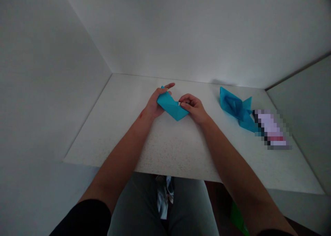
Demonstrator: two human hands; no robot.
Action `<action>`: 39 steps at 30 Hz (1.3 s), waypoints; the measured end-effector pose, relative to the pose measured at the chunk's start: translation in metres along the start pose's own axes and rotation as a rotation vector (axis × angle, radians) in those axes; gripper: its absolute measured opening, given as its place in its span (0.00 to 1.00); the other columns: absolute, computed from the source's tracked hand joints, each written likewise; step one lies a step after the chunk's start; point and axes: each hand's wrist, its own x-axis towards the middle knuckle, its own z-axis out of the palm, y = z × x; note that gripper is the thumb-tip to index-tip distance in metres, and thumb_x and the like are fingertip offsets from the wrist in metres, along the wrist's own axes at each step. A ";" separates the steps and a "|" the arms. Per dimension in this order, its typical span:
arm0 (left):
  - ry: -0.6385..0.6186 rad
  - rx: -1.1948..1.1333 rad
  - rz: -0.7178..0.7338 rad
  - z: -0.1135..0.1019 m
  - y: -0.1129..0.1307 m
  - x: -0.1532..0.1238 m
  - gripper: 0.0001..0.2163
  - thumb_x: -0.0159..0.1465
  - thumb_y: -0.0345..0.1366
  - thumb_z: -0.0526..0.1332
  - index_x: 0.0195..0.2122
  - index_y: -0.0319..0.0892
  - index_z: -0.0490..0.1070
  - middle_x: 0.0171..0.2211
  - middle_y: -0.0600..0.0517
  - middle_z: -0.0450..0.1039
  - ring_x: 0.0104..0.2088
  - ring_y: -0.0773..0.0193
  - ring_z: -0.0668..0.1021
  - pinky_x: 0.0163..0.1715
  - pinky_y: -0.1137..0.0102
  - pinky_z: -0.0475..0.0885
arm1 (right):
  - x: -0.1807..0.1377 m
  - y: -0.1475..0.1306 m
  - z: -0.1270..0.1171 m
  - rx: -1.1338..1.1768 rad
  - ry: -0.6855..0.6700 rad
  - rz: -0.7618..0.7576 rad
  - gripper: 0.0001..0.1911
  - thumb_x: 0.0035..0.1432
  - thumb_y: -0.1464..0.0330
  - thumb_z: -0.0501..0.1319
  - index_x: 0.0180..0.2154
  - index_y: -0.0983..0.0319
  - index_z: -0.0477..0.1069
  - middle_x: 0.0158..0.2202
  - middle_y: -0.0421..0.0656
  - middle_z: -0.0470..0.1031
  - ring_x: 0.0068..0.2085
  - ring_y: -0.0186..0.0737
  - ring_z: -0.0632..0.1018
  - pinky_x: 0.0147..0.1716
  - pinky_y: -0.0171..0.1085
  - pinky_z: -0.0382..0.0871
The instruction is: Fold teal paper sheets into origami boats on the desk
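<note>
A speckled white flat tabletop (170,146) met plain pale walls (181,32). Over it, the left hand (154,103) cradled the left end of a folded bright-blue paper piece (172,106), thumb on top, probably to steady it; the right hand (196,109) pinched the right end between thumb and fingers, apparently to control the crease. Rightward, a pointed blue folded-paper model (232,104) rested beside a pixelated pale rectangular object (272,127), seemingly leaving working room.

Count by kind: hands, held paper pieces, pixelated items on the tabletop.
Hands: 2 (left hand, right hand)
Held blue paper: 1
Pixelated item: 1
Total: 4
Not counted: blue paper lying at right; one piece or more, I can't tell.
</note>
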 end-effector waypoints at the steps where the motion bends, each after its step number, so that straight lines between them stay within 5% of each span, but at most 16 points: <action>1: -0.001 0.004 -0.006 0.001 0.000 0.001 0.23 0.65 0.53 0.68 0.56 0.45 0.79 0.19 0.58 0.69 0.21 0.65 0.76 0.29 0.68 0.74 | -0.001 -0.002 0.000 -0.004 -0.042 0.015 0.29 0.50 0.43 0.76 0.38 0.58 0.75 0.29 0.36 0.73 0.28 0.33 0.70 0.29 0.34 0.64; 8: 0.065 0.014 -0.014 0.007 0.003 0.005 0.21 0.69 0.57 0.63 0.49 0.45 0.79 0.15 0.62 0.56 0.14 0.69 0.65 0.18 0.70 0.65 | -0.005 -0.011 -0.001 -0.120 -0.287 0.114 0.21 0.53 0.50 0.75 0.29 0.61 0.76 0.25 0.36 0.72 0.27 0.32 0.69 0.29 0.35 0.62; 14: 0.141 0.075 0.052 0.008 0.004 0.004 0.19 0.69 0.57 0.64 0.45 0.46 0.79 0.19 0.59 0.64 0.18 0.69 0.69 0.23 0.69 0.69 | -0.009 -0.014 -0.014 -0.160 -0.315 0.120 0.24 0.53 0.49 0.76 0.27 0.61 0.74 0.23 0.36 0.70 0.26 0.32 0.66 0.27 0.35 0.59; 22: 0.116 0.298 0.293 0.006 -0.012 0.011 0.13 0.59 0.47 0.75 0.38 0.45 0.80 0.30 0.55 0.75 0.31 0.68 0.77 0.37 0.71 0.72 | -0.006 -0.005 -0.019 -0.475 0.204 -0.232 0.20 0.61 0.49 0.72 0.31 0.58 0.75 0.28 0.39 0.75 0.30 0.37 0.71 0.33 0.39 0.67; 28: 0.158 0.599 0.389 -0.001 -0.020 0.016 0.13 0.62 0.49 0.72 0.34 0.45 0.77 0.34 0.52 0.78 0.39 0.63 0.78 0.43 0.69 0.72 | -0.006 -0.006 -0.021 -0.765 0.424 -0.492 0.17 0.70 0.52 0.65 0.35 0.56 0.77 0.33 0.42 0.80 0.35 0.41 0.78 0.43 0.44 0.72; 34: 0.279 0.591 0.394 -0.008 -0.022 0.021 0.19 0.64 0.57 0.69 0.34 0.45 0.77 0.32 0.52 0.76 0.38 0.60 0.79 0.39 0.69 0.73 | -0.007 -0.003 -0.022 -0.744 0.607 -0.476 0.18 0.72 0.49 0.62 0.37 0.56 0.75 0.32 0.40 0.77 0.34 0.40 0.77 0.39 0.42 0.72; 39: 0.200 0.520 0.294 -0.009 -0.021 0.020 0.20 0.59 0.56 0.75 0.36 0.43 0.79 0.33 0.51 0.79 0.39 0.57 0.81 0.40 0.66 0.76 | -0.005 -0.003 -0.022 -0.605 0.702 -0.444 0.17 0.71 0.49 0.63 0.41 0.56 0.74 0.35 0.40 0.75 0.37 0.40 0.76 0.40 0.41 0.73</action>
